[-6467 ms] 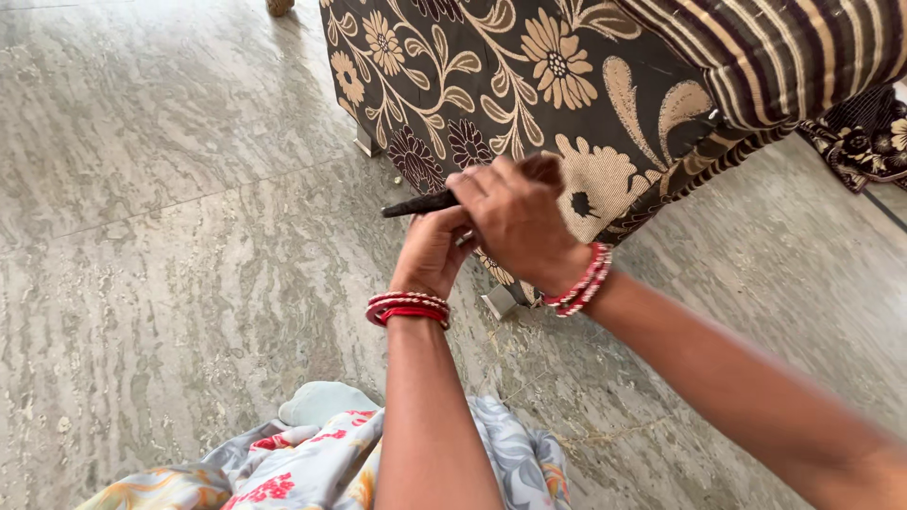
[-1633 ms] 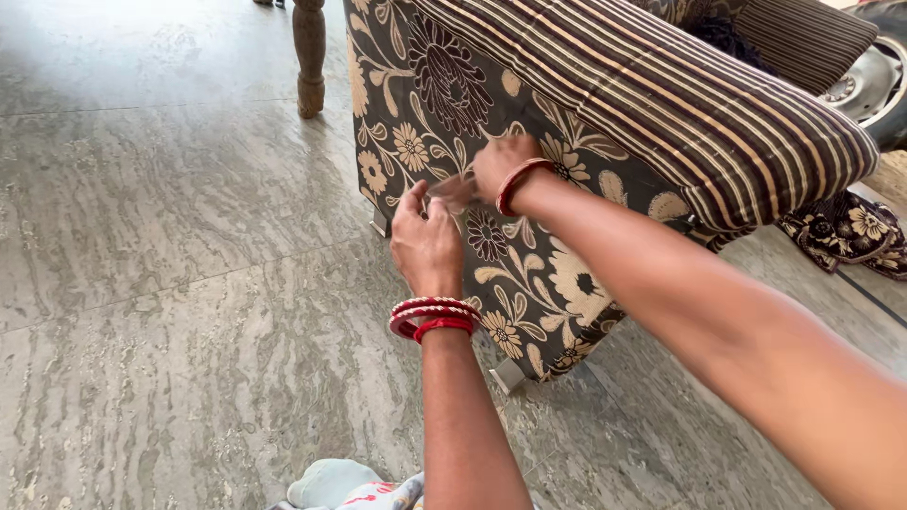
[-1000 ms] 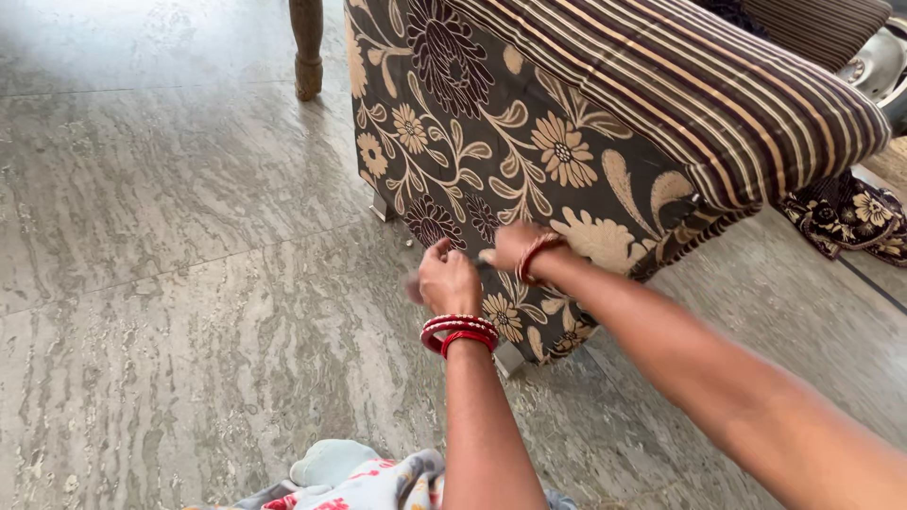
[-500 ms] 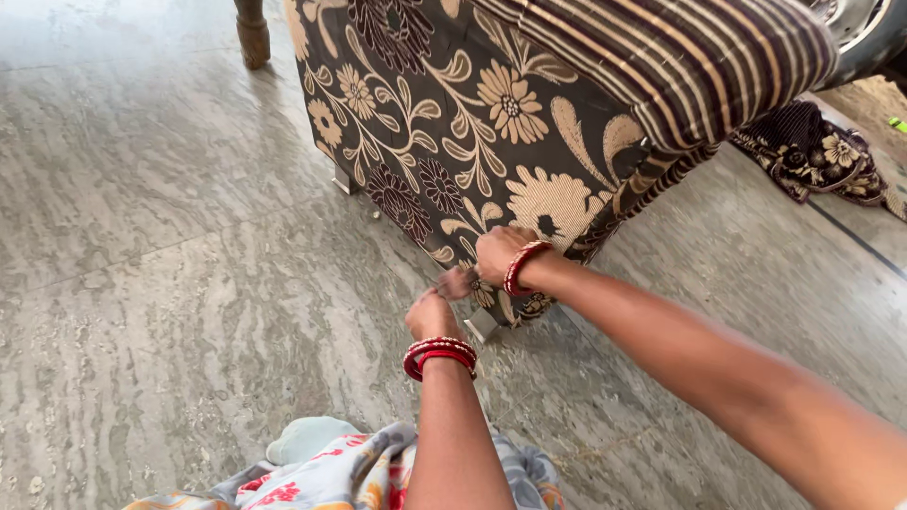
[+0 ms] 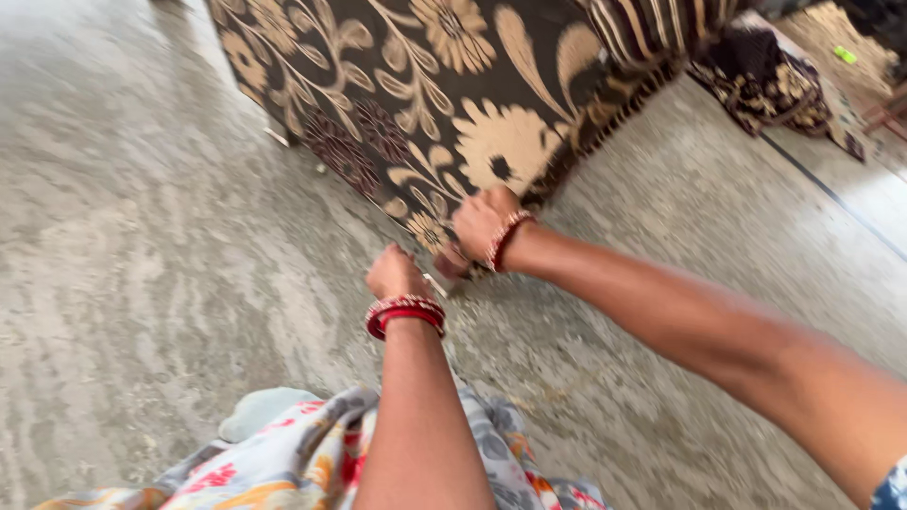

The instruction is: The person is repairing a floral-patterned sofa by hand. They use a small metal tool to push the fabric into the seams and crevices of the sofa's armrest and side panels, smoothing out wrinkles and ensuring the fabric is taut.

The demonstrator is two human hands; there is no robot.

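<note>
Reaching low: left hand [image 5: 395, 274] and right hand [image 5: 480, 227] meet at brown floral-upholstered sofa's [image 5: 425, 104] bottom corner; grip state: cannot tell, blurred.

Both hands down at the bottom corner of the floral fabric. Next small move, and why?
Probably pinch the fabric's lower edge with the right hand and pull it taut. Both hands sit at the bottom corner of the floral upholstery, the left hand just below and beside the right, near the grey floor. The frame is blurred, so whether either hand already grips anything cannot be told.
</note>
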